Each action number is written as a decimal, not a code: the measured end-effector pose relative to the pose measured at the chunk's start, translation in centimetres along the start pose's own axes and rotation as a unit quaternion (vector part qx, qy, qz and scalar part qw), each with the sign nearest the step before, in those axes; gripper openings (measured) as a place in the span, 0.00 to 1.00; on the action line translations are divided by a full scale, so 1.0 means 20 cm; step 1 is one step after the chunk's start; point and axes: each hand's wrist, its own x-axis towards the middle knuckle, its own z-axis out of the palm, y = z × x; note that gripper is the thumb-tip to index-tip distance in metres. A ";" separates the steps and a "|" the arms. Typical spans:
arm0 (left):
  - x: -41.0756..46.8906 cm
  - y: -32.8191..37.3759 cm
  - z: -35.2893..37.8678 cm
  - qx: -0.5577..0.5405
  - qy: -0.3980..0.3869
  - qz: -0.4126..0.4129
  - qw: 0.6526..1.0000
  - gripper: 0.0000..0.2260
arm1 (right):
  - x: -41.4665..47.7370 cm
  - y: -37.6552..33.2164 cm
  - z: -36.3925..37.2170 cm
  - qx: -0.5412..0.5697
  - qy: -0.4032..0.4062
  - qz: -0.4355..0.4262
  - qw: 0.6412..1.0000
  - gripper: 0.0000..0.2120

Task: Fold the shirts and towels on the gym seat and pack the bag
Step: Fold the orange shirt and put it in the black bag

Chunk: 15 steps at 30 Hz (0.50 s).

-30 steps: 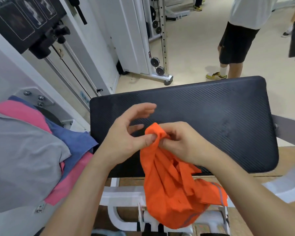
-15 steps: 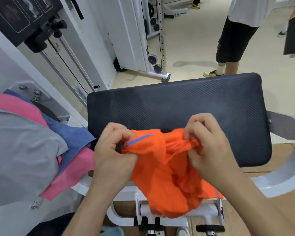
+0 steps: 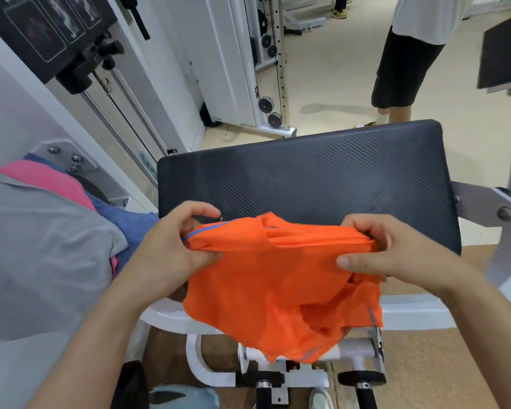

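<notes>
The black, ribbed gym seat (image 3: 307, 178), a rounded rectangle, fills the centre of the frame. At the left, a pile of grey cloth (image 3: 42, 246) over pink and blue pieces is cut off by the edge. The thin orange shirt (image 3: 266, 284) hangs over the seat's near edge. Its bunched top runs left to right, and its lower folds are too crumpled to read. The left hand (image 3: 171, 252) and right hand (image 3: 396, 255) each pinch one end.
</notes>
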 end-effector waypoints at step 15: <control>-0.27 -0.09 -0.28 -0.217 -0.018 0.050 0.975 0.24 | -0.32 -0.09 0.03 -0.272 0.134 0.073 0.950 0.08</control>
